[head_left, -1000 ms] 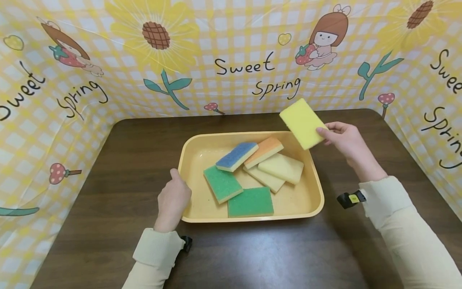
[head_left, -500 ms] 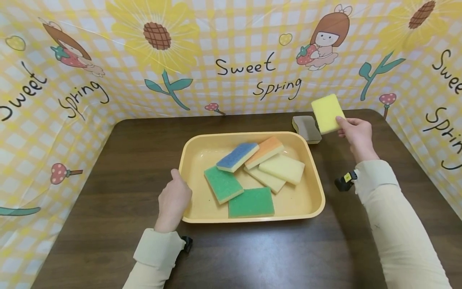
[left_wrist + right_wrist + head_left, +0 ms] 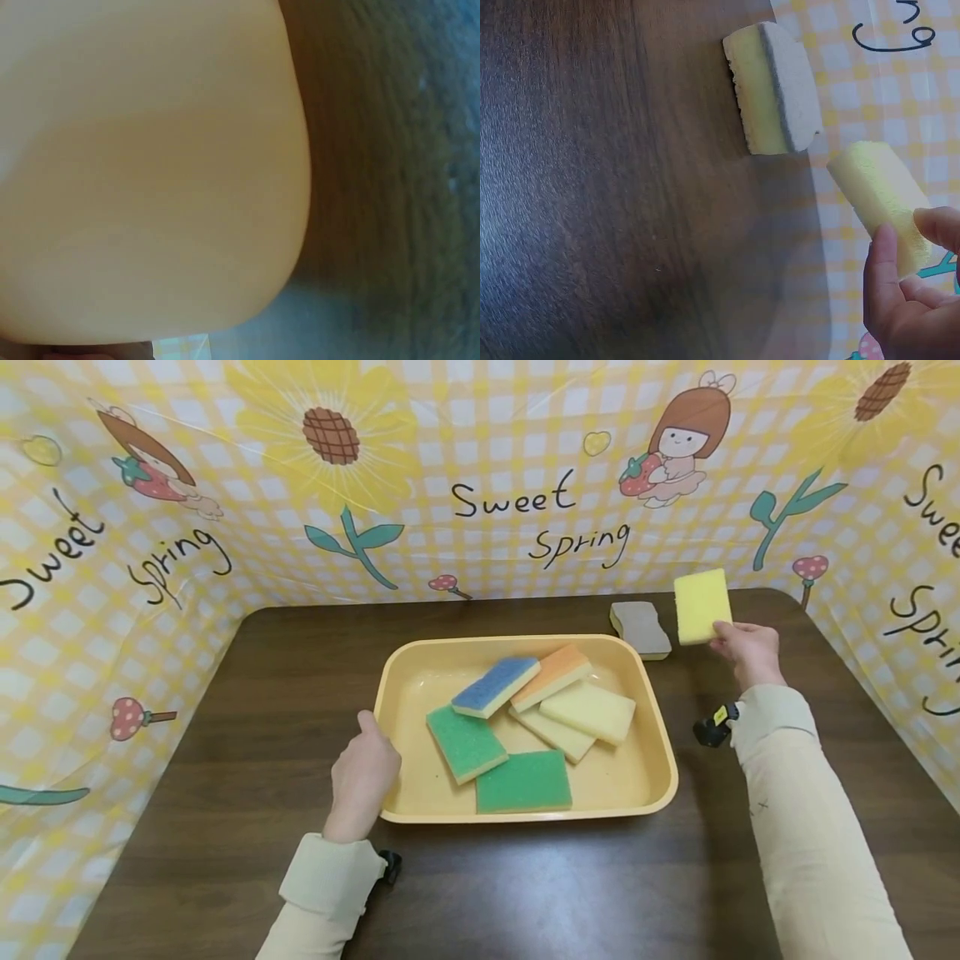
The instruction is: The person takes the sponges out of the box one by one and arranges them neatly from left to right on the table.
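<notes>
A printed yellow-check cloth is rising behind a dark table, and a pale-orange tray is standing in the middle of it. The left hand is resting at the tray's left rim; its fingers are mostly hiding, so I cannot tell whether they are curling round it. The right hand is reaching to the far right, thumb and fingers pinching the end of a yellow sponge, which appears to be hanging above the table's back edge.

Six more sponges are lying in the tray: an upper cream sponge is overlapping a lower cream sponge, with one green sponge, another green sponge, a blue sponge and an orange sponge grouping beside them. A grey sponge is sitting on the table just behind the tray's back right corner.

If sponges are leaving the tray, the work seems to be at an early stage: one is lying outside, the yellow one is awaiting release, and six are remaining.
</notes>
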Available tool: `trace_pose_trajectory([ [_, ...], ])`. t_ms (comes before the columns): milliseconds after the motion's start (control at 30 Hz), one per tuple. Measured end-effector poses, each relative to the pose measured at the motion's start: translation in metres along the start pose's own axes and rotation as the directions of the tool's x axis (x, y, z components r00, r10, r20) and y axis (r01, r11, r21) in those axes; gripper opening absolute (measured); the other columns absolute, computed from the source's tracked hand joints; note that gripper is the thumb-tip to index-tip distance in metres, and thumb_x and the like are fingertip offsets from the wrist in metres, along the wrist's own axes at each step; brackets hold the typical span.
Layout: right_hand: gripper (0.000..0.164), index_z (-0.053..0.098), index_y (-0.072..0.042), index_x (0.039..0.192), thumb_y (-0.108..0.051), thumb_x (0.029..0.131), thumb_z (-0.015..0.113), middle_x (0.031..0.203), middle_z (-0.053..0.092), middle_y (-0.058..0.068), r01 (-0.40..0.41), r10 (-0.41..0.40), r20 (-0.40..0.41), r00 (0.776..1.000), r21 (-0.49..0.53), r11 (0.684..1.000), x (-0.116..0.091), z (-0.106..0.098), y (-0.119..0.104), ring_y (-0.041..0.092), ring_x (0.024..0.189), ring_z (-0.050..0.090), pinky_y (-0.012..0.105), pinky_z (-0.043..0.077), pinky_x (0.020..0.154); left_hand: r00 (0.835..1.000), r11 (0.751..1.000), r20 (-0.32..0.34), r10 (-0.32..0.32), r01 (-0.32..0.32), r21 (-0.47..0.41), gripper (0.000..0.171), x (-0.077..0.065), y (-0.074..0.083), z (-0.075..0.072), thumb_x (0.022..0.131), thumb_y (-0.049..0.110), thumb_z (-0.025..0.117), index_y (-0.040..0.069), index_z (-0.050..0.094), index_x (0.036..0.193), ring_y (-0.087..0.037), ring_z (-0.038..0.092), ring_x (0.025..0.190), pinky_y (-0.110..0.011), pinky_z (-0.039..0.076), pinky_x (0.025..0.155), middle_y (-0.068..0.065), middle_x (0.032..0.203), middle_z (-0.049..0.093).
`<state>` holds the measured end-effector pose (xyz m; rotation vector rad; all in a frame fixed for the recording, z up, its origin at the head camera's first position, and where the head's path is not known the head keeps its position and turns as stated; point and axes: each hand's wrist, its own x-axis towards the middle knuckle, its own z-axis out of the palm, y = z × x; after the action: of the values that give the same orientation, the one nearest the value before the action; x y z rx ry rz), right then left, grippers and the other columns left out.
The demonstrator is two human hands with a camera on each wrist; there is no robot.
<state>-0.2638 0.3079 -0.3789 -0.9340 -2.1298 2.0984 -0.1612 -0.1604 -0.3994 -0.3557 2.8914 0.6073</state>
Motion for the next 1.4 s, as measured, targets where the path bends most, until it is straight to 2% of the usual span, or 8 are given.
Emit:
trace_pose_trajectory([
  [300,0.006,0.05,-0.006,0.086,-0.006,0.091,0.053,0.099,0.045,0.004,-0.054,0.054,-0.017,0.998,0.029,0.998,0.007,-0.001,0.01,-0.002,0.051,0.058,0.009,0.049,0.06,1.0,1.0,-0.011,-0.003,0.003,0.006,0.024,0.0,0.001,0.001,0.093,0.01,0.036,-0.002,0.03,0.113,-0.029,0.057,0.059,-0.038,0.039,0.047,-0.021,0.076,0.06],
  [567,0.036,0.058,-0.013,0.057,0.0,0.09,0.055,0.061,0.054,-0.007,-0.077,0.073,0.036,0.997,0.147,0.986,0.014,-0.003,0.015,0.003,0.05,0.059,0.012,0.051,0.059,1.0,1.0,-0.029,0.005,-0.004,0.01,0.023,-0.001,0.0,0.0,0.094,0.01,0.036,-0.003,0.031,0.112,-0.03,0.057,0.058,-0.038,0.038,0.046,-0.021,0.074,0.059],
  [800,0.029,0.057,-0.009,0.061,0.002,0.089,0.056,0.06,0.053,-0.005,-0.104,0.101,0.022,0.995,0.191,0.976,0.018,-0.003,0.016,0.004,0.047,0.058,0.013,0.051,0.056,1.0,1.0,-0.01,-0.005,0.005,0.016,0.024,0.0,0.001,0.0,0.094,0.01,0.035,-0.002,0.03,0.114,-0.029,0.057,0.06,-0.038,0.039,0.048,-0.021,0.076,0.06],
  [900,0.01,0.058,0.0,0.097,0.003,0.088,0.056,0.08,0.052,-0.001,-0.103,0.102,0.014,0.995,0.158,0.982,0.019,0.0,0.017,0.001,0.049,0.057,0.011,0.05,0.058,1.0,1.0,-0.004,-0.009,0.01,0.014,0.024,0.0,0.001,0.0,0.095,0.011,0.035,-0.003,0.03,0.114,-0.029,0.057,0.059,-0.037,0.039,0.047,-0.021,0.076,0.059],
  [1000,0.04,0.042,0.002,0.124,0.003,0.087,0.057,0.097,0.044,0.003,-0.092,0.093,-0.003,0.996,0.09,0.992,0.02,0.003,0.019,-0.002,0.05,0.055,0.01,0.05,0.059,1.0,1.0,-0.006,-0.012,0.012,0.014,0.024,0.0,0.001,0.0,0.095,0.011,0.035,-0.002,0.03,0.114,-0.029,0.057,0.06,-0.037,0.039,0.047,-0.021,0.077,0.06],
  [1067,0.041,0.04,0.002,0.125,0.003,0.087,0.056,0.1,0.041,0.003,-0.076,0.077,-0.02,0.997,0.045,0.996,0.021,0.005,0.02,-0.004,0.05,0.054,0.009,0.049,0.058,1.0,1.0,-0.008,-0.013,0.013,0.014,0.024,0.0,0.0,0.0,0.095,0.011,0.035,-0.002,0.03,0.114,-0.029,0.057,0.06,-0.037,0.039,0.048,-0.021,0.077,0.06],
  [1200,0.019,0.042,-0.008,0.095,-0.002,0.088,0.058,0.098,0.04,0.002,-0.04,0.036,-0.05,0.998,-0.07,0.997,0.021,0.008,0.022,-0.005,0.052,0.052,0.009,0.048,0.058,1.0,1.0,-0.005,-0.017,0.017,0.011,0.024,0.0,0.0,0.0,0.095,0.011,0.034,-0.002,0.03,0.115,-0.029,0.056,0.059,-0.037,0.038,0.047,-0.02,0.076,0.059],
  [1400,0.015,0.046,-0.008,0.099,-0.012,0.091,0.057,0.099,0.042,0.001,-0.022,0.008,-0.057,0.998,-0.239,0.971,0.021,0.006,0.027,-0.007,0.053,0.049,0.009,0.045,0.058,1.0,1.0,-0.001,-0.014,0.014,0.014,0.025,-0.001,0.001,0.0,0.096,0.011,0.035,-0.003,0.029,0.116,-0.026,0.054,0.057,-0.034,0.037,0.046,-0.018,0.072,0.056],
])
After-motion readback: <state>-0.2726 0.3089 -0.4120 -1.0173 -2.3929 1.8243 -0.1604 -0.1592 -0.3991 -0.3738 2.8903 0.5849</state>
